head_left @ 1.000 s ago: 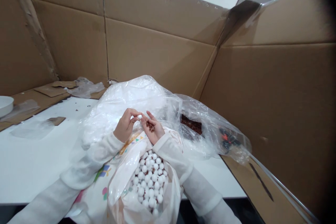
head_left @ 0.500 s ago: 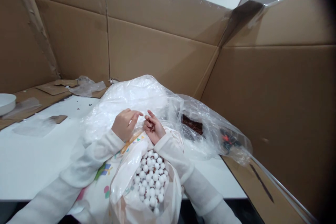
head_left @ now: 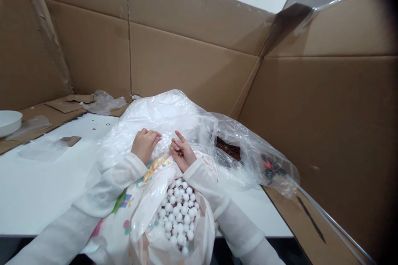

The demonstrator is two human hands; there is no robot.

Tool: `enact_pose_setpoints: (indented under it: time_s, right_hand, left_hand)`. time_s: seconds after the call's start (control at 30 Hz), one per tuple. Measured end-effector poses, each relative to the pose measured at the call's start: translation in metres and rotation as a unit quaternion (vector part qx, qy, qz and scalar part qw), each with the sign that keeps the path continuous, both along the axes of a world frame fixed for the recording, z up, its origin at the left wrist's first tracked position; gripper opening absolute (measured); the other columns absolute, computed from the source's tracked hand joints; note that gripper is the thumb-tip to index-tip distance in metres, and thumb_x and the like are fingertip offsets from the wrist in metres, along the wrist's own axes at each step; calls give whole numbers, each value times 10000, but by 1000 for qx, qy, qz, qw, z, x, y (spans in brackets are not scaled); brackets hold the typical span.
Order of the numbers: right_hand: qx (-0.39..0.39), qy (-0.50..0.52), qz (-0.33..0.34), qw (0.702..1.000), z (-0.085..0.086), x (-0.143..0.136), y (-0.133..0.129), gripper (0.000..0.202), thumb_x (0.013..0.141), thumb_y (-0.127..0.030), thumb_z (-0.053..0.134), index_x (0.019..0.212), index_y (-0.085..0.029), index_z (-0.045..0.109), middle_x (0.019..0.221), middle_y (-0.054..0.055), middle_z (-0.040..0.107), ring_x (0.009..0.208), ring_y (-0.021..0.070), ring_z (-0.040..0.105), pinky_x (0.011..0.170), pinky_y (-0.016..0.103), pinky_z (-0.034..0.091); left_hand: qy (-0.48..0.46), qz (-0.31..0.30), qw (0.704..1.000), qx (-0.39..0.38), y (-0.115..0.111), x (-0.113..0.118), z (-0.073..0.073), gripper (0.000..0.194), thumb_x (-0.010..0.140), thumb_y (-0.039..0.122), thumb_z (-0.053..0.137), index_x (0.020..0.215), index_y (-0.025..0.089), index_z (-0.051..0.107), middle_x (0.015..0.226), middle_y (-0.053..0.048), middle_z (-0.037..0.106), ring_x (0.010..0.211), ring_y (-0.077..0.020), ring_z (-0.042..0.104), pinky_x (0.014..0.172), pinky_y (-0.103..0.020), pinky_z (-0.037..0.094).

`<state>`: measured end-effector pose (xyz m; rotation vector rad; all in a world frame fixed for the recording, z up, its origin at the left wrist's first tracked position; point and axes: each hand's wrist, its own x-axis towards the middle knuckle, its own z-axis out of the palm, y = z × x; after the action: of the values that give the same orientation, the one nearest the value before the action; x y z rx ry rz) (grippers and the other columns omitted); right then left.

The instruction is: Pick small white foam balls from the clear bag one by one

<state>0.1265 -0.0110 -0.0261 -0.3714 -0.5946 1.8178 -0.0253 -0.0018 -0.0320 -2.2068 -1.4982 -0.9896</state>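
Observation:
My left hand (head_left: 144, 145) is at the large clear plastic bag (head_left: 174, 101), fingers drawn together beside small white balls (head_left: 166, 136) in it; whether it pinches one is too small to tell. Palm up, my right hand (head_left: 185, 156) cradles small reddish-brown pieces (head_left: 180, 154) under curled fingers, its index finger stretched out. Below my hands, an open white plastic bag (head_left: 141, 219) with coloured prints holds many white balls (head_left: 178, 217), with reddish-brown bits showing between them.
Inside the clear plastic on the right lie a dark brown bundle (head_left: 228, 149) and a black-and-red item (head_left: 272, 165). A white bowl (head_left: 10, 123) stands far left. Cardboard walls (head_left: 186, 54) enclose the white table (head_left: 46, 190). Cardboard scraps (head_left: 71, 140) and loose plastic (head_left: 105, 101) lie at left.
My left hand has drawn back from the right hand's fingertips, slightly left, to the white balls in the clear bag. The right hand stays nearly in place, holding the reddish-brown pieces.

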Motion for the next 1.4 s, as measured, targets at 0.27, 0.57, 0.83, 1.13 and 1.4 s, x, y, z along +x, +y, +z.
enact_pose_setpoints:
  time_s: [0.27, 0.57, 0.83, 1.13, 1.4]
  right_hand:
    - [-11, -13, -14, 1000, -3, -1, 5, 152, 690, -79, 593, 780, -185, 532, 588, -51, 476, 439, 35, 361, 395, 133, 296]
    - [10, -10, 0, 1000, -2, 2, 4, 175, 736, -166, 576, 910, -188, 586, 653, -26, 564, 430, 26, 355, 366, 130, 271]
    - [9, 6, -8, 1000, -4, 1, 4, 209, 726, -72, 529, 895, -182, 582, 635, -10, 578, 465, 37, 401, 403, 119, 324]
    - [23, -5, -9, 1000, -3, 1, 4, 262, 714, -45, 528, 934, -185, 551, 665, -3, 599, 472, 41, 392, 402, 127, 319]
    - [23, 1, -22, 999, -1, 0, 1, 344, 690, -44, 559, 987, -212, 515, 707, -14, 586, 459, 27, 382, 392, 118, 299]
  left_hand:
    - [-81, -155, 984, -33, -16, 16, 13, 218, 880, 224, 365, 892, 182, 579, 836, -43, 611, 781, -196, 482, 734, -337, 383]
    - [-173, -150, 968, -105, -20, 20, 10, 257, 849, 181, 283, 755, 182, 523, 711, -24, 529, 717, -176, 503, 701, -316, 395]
    - [-178, -156, 965, -115, -18, 23, 2, 181, 831, 320, 433, 844, 183, 551, 719, -11, 533, 656, -156, 490, 615, -271, 390]
    - [-269, -188, 935, -133, -17, 24, 2, 250, 850, 218, 301, 913, 168, 537, 903, -51, 569, 898, -183, 508, 820, -323, 383]
    - [-257, -197, 936, -138, -16, 26, -2, 230, 831, 285, 416, 1000, 160, 509, 937, -57, 558, 813, -177, 491, 750, -316, 396]
